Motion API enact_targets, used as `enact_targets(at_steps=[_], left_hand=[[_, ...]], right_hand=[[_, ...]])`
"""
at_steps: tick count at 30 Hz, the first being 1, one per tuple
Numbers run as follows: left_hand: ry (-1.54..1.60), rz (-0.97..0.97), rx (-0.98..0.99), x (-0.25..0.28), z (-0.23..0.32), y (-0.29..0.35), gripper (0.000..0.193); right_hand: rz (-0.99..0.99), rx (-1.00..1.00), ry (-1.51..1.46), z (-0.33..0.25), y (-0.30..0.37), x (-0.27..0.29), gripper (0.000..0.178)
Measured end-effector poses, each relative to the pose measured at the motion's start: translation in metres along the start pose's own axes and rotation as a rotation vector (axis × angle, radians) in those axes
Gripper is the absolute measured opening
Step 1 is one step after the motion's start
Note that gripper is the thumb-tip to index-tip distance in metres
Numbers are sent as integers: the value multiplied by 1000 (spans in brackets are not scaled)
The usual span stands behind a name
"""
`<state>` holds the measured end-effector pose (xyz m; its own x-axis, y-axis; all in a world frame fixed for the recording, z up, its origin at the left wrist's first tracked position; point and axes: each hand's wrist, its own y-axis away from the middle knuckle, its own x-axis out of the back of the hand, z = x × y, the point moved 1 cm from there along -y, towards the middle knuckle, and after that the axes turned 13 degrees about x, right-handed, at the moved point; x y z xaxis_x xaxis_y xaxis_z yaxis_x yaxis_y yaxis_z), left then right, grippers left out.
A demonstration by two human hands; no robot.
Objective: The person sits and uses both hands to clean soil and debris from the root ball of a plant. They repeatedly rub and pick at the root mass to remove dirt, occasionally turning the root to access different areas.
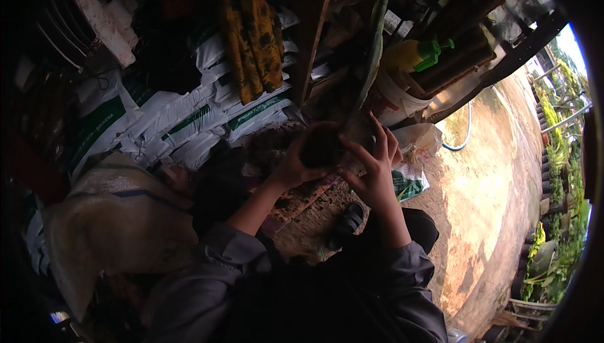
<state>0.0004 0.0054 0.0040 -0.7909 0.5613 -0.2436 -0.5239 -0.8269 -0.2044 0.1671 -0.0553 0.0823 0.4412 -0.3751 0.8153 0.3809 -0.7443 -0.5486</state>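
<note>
Sunlit ground (481, 173) stretched at 3 o'clock beside a shaded, cluttered corner. At the center was a dark, round pot (319, 148), with 1 long green leaf (376, 34) extending from it toward 1 o'clock. The left hand (294, 165) was clasped around the pot's 9 o'clock side; the right hand (375, 163), fingers spread, met its 3 o'clock side, though whether it gripped could not be told. Outward lay a black sandal (350, 218) at 5 o'clock, a white bucket (397, 101) at 2, stacked white-and-green bags (182, 119) at 10 and a pale sack (119, 230) at 8.

Dark pot (321, 146) and long leaf (376, 38).
The narrow green leaf, slightly curved, extends beyond the pot's far rim.
</note>
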Motion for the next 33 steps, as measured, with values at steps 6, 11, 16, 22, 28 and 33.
enact_targets(at_steps=[6, 11, 16, 22, 28, 33], left_hand=[[103, 109, 161, 5, -6, 4, 81], [356, 91, 221, 9, -22, 3, 82], [360, 22, 153, 1, -15, -5, 80], [209, 90, 88, -4, -13, -10, 79], [233, 56, 121, -11, -9, -11, 78], [285, 42, 148, -10, -19, -11, 79]], right_hand=[[104, -4, -70, 2, 7, -5, 43], [80, 1, -4, -10, -1, -3, 48], [15, 36, 46, -10, -4, -3, 52], [39, -18, -63, -5, -3, -7, 54], [9, -16, -41, -3, 1, -3, 54], [96, -60, -23, 1, 2, 9, 51]])
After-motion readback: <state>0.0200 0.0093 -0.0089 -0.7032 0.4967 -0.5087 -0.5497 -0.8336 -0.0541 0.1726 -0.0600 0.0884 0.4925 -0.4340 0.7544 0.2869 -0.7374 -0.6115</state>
